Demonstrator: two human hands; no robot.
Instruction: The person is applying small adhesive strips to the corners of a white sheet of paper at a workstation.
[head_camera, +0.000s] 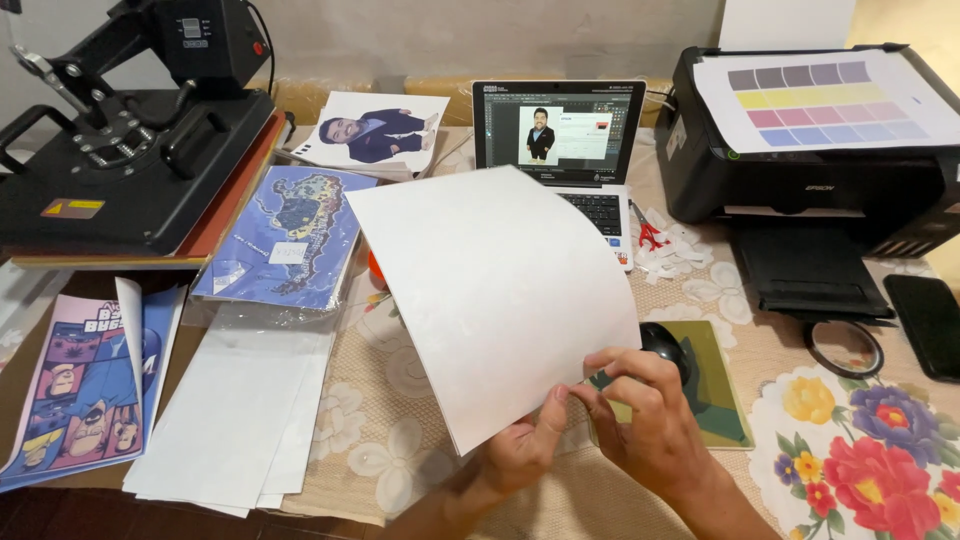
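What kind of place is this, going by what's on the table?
Probably a small home print workshop: a heat press, an inkjet printer and a laptop sit on a floral tablecloth, while both hands hold a white sheet.

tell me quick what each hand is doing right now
left hand: grip shut on the white sheet, thumb on its lower edge.
right hand: grip shut on the same sheet.

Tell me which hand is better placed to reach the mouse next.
Right. The right hand pinches the white sheet's lower edge just below the black mouse; the left hand grips the sheet farther from it.
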